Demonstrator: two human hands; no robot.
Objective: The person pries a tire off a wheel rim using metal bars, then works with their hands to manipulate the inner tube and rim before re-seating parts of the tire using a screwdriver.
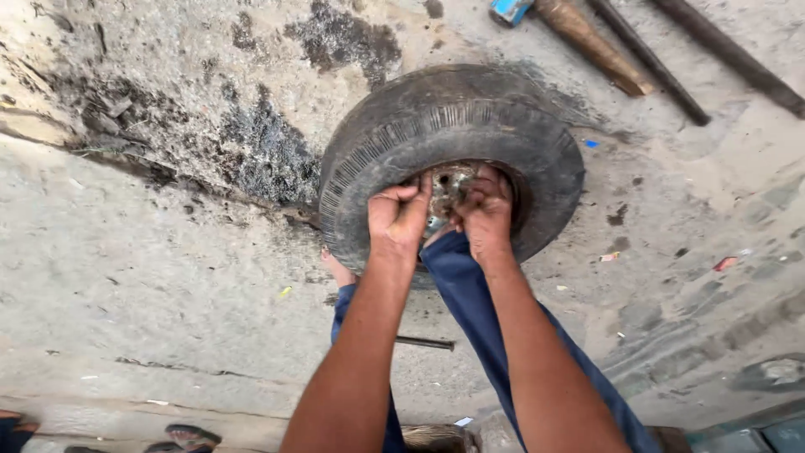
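Centrally, the tyre (451, 159) lay on the concrete floor (151, 268); the left hand (397, 216) and right hand (485, 211), side by side, were both clenched at its rusty hub (451, 183).

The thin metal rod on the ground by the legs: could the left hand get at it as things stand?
Probably not at once: the left hand is gripping the tyre at its rim, and the rod lies under the forearm, otherwise unobstructed.
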